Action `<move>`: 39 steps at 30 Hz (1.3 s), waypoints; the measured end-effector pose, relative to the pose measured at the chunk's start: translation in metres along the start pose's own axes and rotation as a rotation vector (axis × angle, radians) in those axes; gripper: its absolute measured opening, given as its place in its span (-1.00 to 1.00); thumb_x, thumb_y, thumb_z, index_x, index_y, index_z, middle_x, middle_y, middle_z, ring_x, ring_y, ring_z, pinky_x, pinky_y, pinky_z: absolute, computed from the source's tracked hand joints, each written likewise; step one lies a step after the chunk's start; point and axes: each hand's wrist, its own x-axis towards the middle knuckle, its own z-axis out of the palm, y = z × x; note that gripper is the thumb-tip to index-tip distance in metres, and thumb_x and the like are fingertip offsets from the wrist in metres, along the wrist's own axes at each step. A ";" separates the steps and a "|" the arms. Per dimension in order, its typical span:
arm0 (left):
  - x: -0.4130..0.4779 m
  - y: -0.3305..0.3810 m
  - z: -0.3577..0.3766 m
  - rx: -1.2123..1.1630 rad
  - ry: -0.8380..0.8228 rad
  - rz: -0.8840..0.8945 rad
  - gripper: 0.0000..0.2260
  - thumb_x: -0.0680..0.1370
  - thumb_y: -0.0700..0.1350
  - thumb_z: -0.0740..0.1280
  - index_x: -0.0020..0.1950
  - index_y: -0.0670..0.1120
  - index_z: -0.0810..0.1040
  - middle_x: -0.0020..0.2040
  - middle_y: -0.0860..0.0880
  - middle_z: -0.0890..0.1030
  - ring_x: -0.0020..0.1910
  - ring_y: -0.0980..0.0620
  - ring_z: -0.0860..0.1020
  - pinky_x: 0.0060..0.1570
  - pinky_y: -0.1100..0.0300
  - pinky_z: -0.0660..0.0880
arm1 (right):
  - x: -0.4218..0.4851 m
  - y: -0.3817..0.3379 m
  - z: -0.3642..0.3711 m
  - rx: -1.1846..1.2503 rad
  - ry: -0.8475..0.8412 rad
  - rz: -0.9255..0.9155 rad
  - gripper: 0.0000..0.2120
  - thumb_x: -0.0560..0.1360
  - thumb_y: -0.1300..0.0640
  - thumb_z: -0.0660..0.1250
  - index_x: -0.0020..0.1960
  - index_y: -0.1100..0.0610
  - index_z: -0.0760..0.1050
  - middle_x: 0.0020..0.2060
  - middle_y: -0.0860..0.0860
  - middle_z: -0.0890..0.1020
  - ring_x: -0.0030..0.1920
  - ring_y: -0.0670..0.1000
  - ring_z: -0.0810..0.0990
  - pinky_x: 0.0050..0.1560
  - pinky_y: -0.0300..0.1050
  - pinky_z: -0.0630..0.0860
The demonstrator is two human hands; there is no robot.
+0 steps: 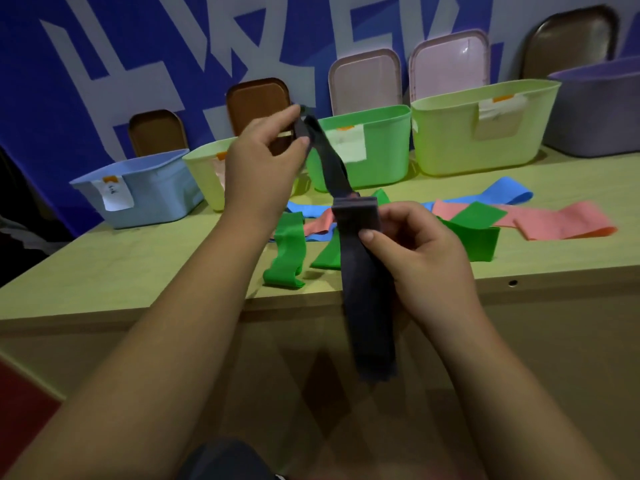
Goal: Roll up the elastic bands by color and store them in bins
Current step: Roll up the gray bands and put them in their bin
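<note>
A dark navy elastic band (363, 292) is held between both hands above the table's front edge. My left hand (263, 164) pinches its upper end up near the bins. My right hand (412, 244) grips the folded middle of the band, and the loose tail hangs down past the table edge. On the table behind lie green bands (287, 251), blue bands (509, 192) and pink bands (568, 223), loose and overlapping.
Along the back of the wooden table (138, 268) stand open bins: a light blue bin (149, 199), a pale yellow bin (204, 174), a green bin (377, 147), a larger yellow-green bin (485, 129) and a purple bin (595, 112). Lids lean on the blue wall.
</note>
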 end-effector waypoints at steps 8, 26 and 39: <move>-0.069 0.059 -0.049 -0.141 0.021 -0.067 -0.57 0.64 -0.28 0.32 0.44 0.09 0.61 0.25 0.19 0.64 0.17 0.16 0.62 0.19 0.16 0.63 | -0.026 -0.024 -0.008 0.232 -0.027 0.026 -0.83 0.59 0.35 0.43 0.14 0.16 0.64 -0.09 0.01 0.77 -0.07 -0.08 0.68 -0.05 -0.26 0.58; -0.213 0.038 -0.054 -0.815 -0.330 -0.448 -0.49 0.44 -0.36 0.47 0.37 -0.12 0.54 0.30 -0.11 0.68 0.31 -0.06 0.63 0.17 0.14 0.60 | -0.113 -0.023 -0.031 0.174 -0.174 0.373 -0.82 0.60 0.39 0.36 0.05 0.14 0.64 -0.17 0.06 0.65 -0.15 0.03 0.58 -0.19 -0.10 0.43; -0.286 -0.011 -0.002 -0.365 -0.477 -0.583 -0.70 0.53 -0.33 0.49 0.15 0.01 0.72 -0.01 0.08 0.76 -0.02 0.17 0.69 0.00 0.27 0.57 | -0.156 0.044 -0.059 -0.273 -0.020 0.608 -0.93 0.59 0.29 0.43 0.03 0.16 0.64 -0.16 0.17 0.74 -0.16 0.09 0.71 -0.07 0.06 0.63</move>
